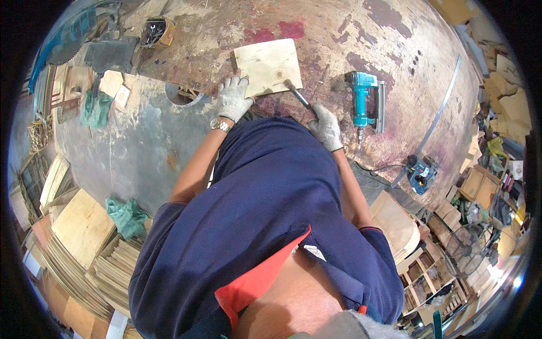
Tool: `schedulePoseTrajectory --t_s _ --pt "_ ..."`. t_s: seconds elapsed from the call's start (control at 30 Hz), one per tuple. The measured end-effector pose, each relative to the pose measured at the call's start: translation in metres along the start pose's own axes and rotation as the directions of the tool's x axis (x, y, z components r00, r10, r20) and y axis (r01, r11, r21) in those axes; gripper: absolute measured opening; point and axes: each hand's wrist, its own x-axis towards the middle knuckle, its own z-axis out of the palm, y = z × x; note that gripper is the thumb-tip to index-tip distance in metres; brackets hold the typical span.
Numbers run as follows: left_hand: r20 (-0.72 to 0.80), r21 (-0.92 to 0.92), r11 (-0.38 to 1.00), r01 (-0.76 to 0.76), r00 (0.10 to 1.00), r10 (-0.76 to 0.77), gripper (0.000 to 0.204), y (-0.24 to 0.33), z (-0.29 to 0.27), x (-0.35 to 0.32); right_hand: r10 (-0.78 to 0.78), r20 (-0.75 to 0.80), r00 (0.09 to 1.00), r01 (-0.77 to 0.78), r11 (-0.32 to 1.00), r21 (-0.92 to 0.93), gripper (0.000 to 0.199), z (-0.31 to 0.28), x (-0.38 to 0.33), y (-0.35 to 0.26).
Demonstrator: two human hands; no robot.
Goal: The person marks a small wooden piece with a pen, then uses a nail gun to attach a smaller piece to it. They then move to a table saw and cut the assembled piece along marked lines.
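A pale, roughly square plywood board (265, 59) lies on the worn workbench (333, 51) in front of me. At its near left corner is my left hand (234, 98) in a whitish knit glove, fingers stretched out and touching the edge. My right hand (326, 126), gloved too, is closed around the dark handle of a hammer (300, 95). The hammer's head is at the board's near right corner; I cannot tell whether it touches the wood. To the right of the hammer lies a teal air nailer (363, 101).
A metal strip (446, 107) and a blue corded power tool (421, 173) lie at the right. Far left stand a small open box (157, 33) of dark bits and a toothed saw blade (65, 52). Plywood stacks (84, 226) fill the lower left; a fan (467, 250) stands lower right.
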Motion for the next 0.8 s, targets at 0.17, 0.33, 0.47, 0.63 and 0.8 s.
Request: schedulePoseTrajectory --t_s 0.17,0.33,0.47,0.63,0.8 --pt "0.156 -0.015 0.997 0.074 0.985 -0.071 0.073 -0.003 -0.001 -0.004 -0.037 0.121 0.992 0.044 0.997 -0.061 0.019 0.006 0.005 0.005" --pt "0.214 -0.054 0.989 0.138 0.969 -0.124 0.082 -0.007 0.009 -0.008 -0.062 -0.095 0.994 0.061 0.998 -0.010 0.022 0.016 0.004 0.003" --pt "0.092 -0.094 0.993 0.067 0.994 -0.059 0.084 -0.015 0.035 -0.011 0.322 -0.110 0.940 -0.321 0.947 0.033 0.021 0.017 0.004 0.012" --pt "0.011 -0.099 0.995 0.008 1.000 -0.007 0.077 -0.023 0.056 -0.013 0.324 -0.040 0.945 -0.315 0.938 0.142 0.027 0.011 0.011 0.026" --pt "-0.095 -0.116 0.992 -0.044 0.995 0.034 0.066 -0.023 0.033 -0.012 0.423 0.059 0.904 -0.420 0.857 0.298 0.028 -0.006 0.014 0.019"
